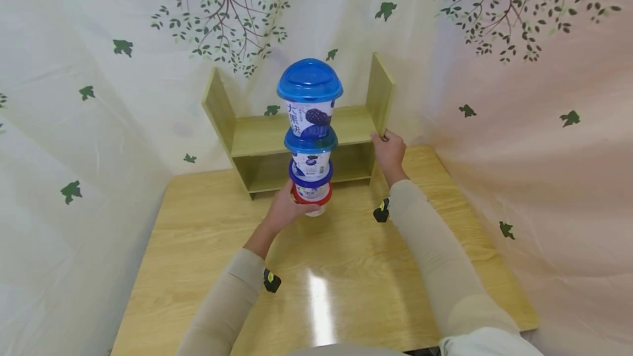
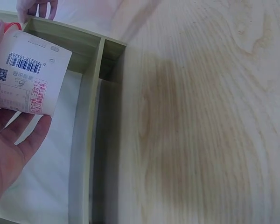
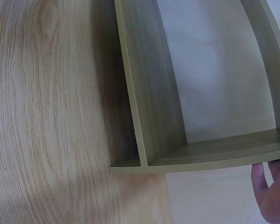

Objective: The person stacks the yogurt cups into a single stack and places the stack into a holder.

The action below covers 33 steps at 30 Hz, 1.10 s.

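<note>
A stack of several lidded plastic cups stands upright in front of the shelf, in the head view. The top cup (image 1: 311, 117) has a domed blue lid (image 1: 310, 81) and a blackberry picture; below are a blue-lidded cup (image 1: 310, 165), a purple-lidded cup (image 1: 310, 191) and a red-rimmed bottom cup (image 1: 316, 212). My left hand (image 1: 286, 210) grips that bottom cup, thumb across its near side. The left wrist view shows its white wall (image 2: 30, 70) with a barcode. My right hand (image 1: 390, 153) holds the right side panel (image 1: 382, 95) of the wooden shelf (image 1: 262, 136) by its front edge.
The shelf has two levels and tall side panels, and stands at the back of the wood-grain table (image 1: 207, 246). Behind it hangs a pale curtain (image 1: 148, 114) with printed leaves and branches. Another curtain side (image 1: 544, 153) borders the table's right.
</note>
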{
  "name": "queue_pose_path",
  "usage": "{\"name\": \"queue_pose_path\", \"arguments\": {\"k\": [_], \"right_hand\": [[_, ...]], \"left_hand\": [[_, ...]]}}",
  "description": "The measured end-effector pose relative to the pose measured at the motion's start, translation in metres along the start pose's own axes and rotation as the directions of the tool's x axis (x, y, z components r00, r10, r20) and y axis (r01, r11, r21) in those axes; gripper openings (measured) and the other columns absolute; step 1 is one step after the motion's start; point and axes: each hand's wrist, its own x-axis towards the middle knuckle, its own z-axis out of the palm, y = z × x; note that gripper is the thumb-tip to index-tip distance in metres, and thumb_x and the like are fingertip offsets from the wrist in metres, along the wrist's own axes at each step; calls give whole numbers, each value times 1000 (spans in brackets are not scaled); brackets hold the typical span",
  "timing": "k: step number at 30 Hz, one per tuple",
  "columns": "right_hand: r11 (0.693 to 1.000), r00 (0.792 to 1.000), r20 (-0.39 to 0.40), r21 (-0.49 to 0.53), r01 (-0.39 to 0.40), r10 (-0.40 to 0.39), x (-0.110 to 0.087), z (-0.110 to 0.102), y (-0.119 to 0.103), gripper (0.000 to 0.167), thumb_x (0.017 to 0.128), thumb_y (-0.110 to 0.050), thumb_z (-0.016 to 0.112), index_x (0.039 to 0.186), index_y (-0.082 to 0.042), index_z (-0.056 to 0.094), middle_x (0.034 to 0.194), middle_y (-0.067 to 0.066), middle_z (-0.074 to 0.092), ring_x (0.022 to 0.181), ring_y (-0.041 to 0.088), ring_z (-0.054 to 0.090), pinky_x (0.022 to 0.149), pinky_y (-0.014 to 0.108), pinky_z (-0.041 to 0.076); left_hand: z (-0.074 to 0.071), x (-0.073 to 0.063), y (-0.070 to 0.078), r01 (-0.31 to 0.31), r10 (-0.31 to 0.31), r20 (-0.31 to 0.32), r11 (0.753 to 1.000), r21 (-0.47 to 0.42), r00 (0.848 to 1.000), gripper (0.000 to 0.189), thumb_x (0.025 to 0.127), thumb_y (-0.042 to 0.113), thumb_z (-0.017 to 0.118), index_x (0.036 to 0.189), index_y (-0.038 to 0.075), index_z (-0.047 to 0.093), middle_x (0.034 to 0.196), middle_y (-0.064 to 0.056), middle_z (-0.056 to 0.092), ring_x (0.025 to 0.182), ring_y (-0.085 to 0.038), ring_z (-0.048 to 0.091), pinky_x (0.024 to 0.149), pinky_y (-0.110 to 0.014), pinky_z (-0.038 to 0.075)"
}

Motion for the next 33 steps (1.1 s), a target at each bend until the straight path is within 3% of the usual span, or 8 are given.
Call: {"name": "queue_pose_path", "arguments": {"k": [7,14,27,33], "right_hand": [[999,999,-29,6,39,-39,9,3,-3,24,94,-24,73,109,-6,79,106,13,75,94,24,71,72,30,55],[999,999,-15,23,38,-38,11,3,-6,27,95,-25,72,113,-6,77,111,14,74,101,26,71,79,35,58],[999,1000,17,35,0,0,2,2,3,29,95,-27,72,114,-6,76,112,15,73,100,27,71,76,33,58],[1000,1000,2,23,21,-21,-2,1,5,29,95,-26,72,113,-4,77,110,15,74,98,26,71,72,29,55]], "left_hand": [[-2,16,14,-54,54,6,998,23,999,87,72,49,90,144,26,45,132,5,62,119,-22,60,101,-51,49],[-10,29,25,-87,87,22,996,16,996,86,75,43,89,146,23,44,133,1,62,119,-22,61,100,-49,50],[-30,38,41,-61,63,-33,997,39,997,85,73,45,90,142,20,47,130,-3,64,114,-24,63,96,-50,52],[-36,42,46,-55,57,-34,997,58,998,85,74,48,89,142,19,48,130,-3,64,115,-25,63,96,-51,52]]}}
